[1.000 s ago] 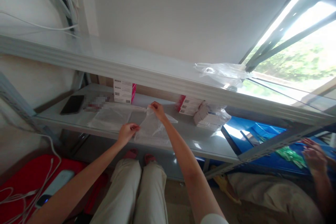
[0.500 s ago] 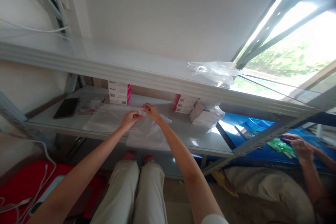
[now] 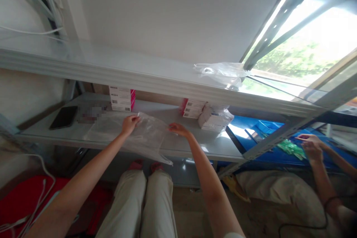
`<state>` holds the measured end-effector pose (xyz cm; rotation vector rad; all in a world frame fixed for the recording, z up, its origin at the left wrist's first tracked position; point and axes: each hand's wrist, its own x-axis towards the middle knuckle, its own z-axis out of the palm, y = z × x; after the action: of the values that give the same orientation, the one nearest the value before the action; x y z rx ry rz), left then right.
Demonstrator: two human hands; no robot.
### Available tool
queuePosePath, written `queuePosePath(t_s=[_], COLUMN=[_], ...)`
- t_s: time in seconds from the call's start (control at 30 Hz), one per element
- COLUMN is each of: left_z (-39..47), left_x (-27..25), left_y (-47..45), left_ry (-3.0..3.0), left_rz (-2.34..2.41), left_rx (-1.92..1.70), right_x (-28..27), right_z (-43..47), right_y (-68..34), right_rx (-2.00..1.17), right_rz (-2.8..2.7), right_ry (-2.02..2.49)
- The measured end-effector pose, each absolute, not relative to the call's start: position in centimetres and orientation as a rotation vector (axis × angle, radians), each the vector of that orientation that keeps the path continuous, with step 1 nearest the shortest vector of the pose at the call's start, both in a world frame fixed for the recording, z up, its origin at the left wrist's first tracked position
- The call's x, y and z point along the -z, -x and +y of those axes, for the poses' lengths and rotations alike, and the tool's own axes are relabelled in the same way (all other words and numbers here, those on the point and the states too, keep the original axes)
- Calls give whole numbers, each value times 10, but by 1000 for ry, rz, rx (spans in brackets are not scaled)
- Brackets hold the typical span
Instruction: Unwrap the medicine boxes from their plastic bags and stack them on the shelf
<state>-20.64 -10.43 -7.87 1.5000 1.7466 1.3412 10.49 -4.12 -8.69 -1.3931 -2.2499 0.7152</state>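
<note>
A clear plastic bag [image 3: 150, 130] is spread between my hands over the lower grey shelf, one handle end hanging past the front edge. My left hand [image 3: 130, 124] pinches its upper left corner. At the bag's right side, my right hand [image 3: 179, 129] has its fingers closed on the other edge. More clear plastic [image 3: 103, 126] lies flat on the shelf to the left, partly under my left wrist. Behind my left hand stands a white and pink box [image 3: 120, 98].
A black phone [image 3: 64, 117] lies at the shelf's left end. White and pink boxes [image 3: 193, 108] and a plastic-wrapped white box [image 3: 213, 118] stand at right. Crumpled bags [image 3: 220, 71] rest on the upper shelf [image 3: 125, 70]. A co-worker's hands [image 3: 311, 145] are over green pieces [image 3: 291, 149] at right.
My hands have moved apart, the right one to the right and the left one slightly left. The bag between them is now stretched wider. The view has shifted a little.
</note>
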Motion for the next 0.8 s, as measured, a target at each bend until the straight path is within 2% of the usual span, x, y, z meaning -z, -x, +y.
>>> queuePosePath(t_s=[0.13, 0.37, 0.57, 0.8], left_z=[-98, -94, -92, -87], left_x=[83, 86, 87, 92], left_y=[207, 216, 227, 232], left_ry=[-1425, -1437, -1494, -1579], left_rz=[1716, 1718, 1874, 1927], left_rx=[-1352, -1346, -1303, -1199], right_x=[104, 109, 109, 111], right_z=[-42, -31, -27, -31], right_y=[-124, -126, -129, -135], right_rx=[-863, -799, -972, -1029], right_rz=[-2208, -1987, -1822, -1795], right_ry=[1348, 1389, 1328, 1272])
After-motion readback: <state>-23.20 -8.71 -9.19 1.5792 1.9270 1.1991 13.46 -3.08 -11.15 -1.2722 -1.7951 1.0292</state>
